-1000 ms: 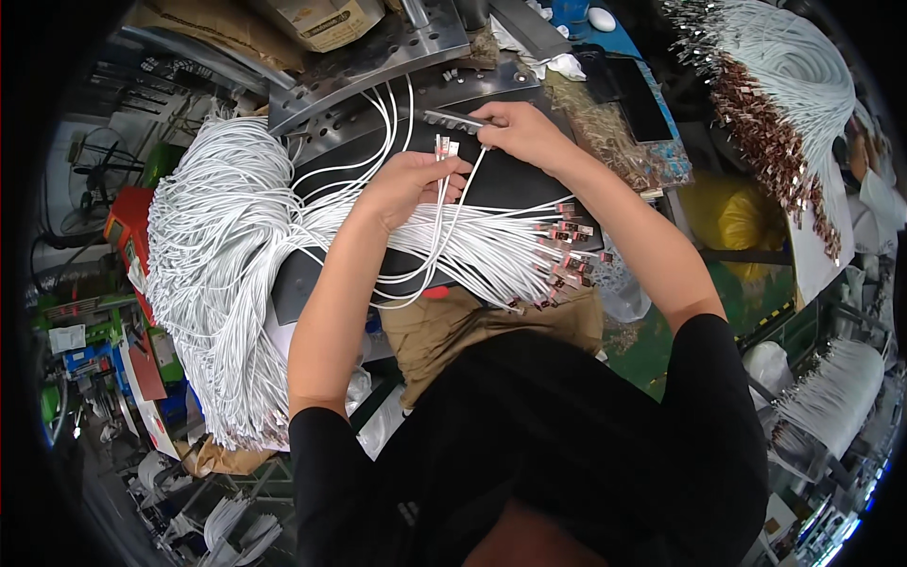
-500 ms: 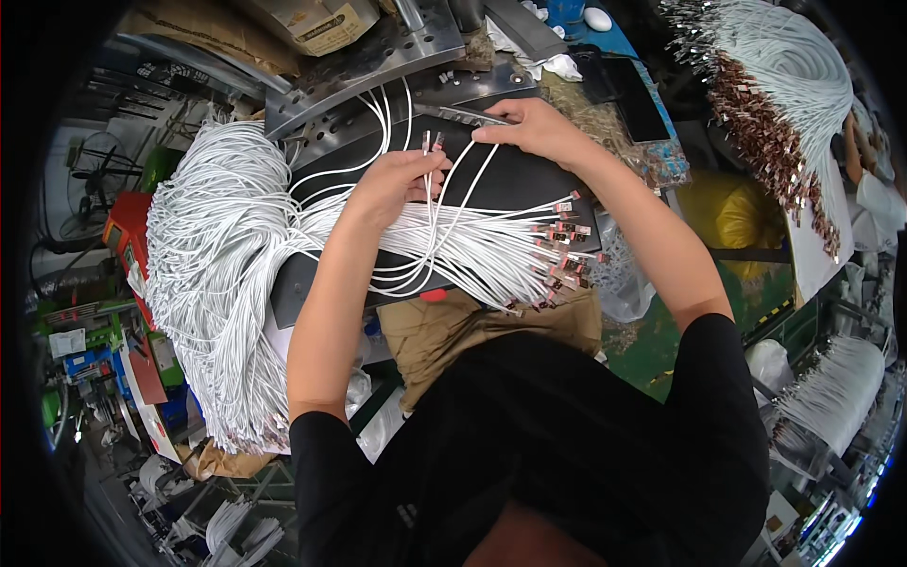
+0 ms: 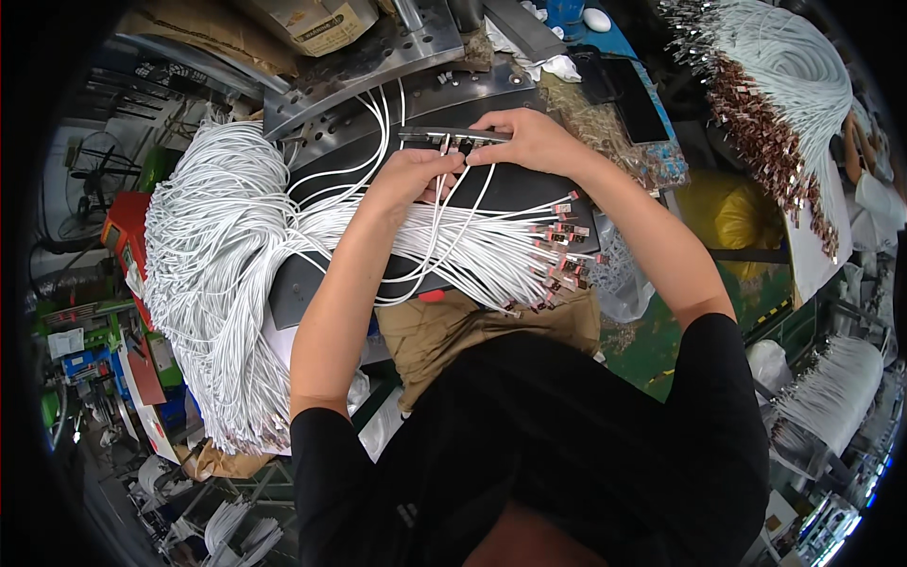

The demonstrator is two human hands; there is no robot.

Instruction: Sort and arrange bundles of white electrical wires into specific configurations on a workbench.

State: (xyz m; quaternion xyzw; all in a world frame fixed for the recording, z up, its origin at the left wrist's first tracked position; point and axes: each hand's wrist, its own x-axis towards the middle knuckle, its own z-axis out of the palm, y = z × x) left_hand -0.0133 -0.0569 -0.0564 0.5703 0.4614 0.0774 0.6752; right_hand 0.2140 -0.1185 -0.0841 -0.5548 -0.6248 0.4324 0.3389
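My left hand [image 3: 413, 178] is closed in a pinch on white cables, just below their small metal connectors [image 3: 445, 145]. Close beside it, my right hand [image 3: 534, 144] grips the end of a slim dark metal bar [image 3: 425, 133] and a white cable [image 3: 484, 189]. The bar lies crosswise just above the connectors; whether it touches them I cannot tell. Under both hands a thick bundle of white cables [image 3: 463, 241] lies across a black surface [image 3: 529, 194], its reddish-tagged connector ends [image 3: 569, 236] fanned to the right. My fingers partly cover the held ends.
A large heap of white cables [image 3: 213, 255] hangs at the left. Perforated metal plates [image 3: 368, 76] stand at the far side. A dark phone-like slab [image 3: 638, 99] lies at the far right, near a yellow bag [image 3: 742, 213]. More coiled cables [image 3: 794, 66] hang beyond.
The bar has swung nearly level and moved left with my right hand, which came nearer. My left hand shifted slightly right, bringing its connectors up to the bar.
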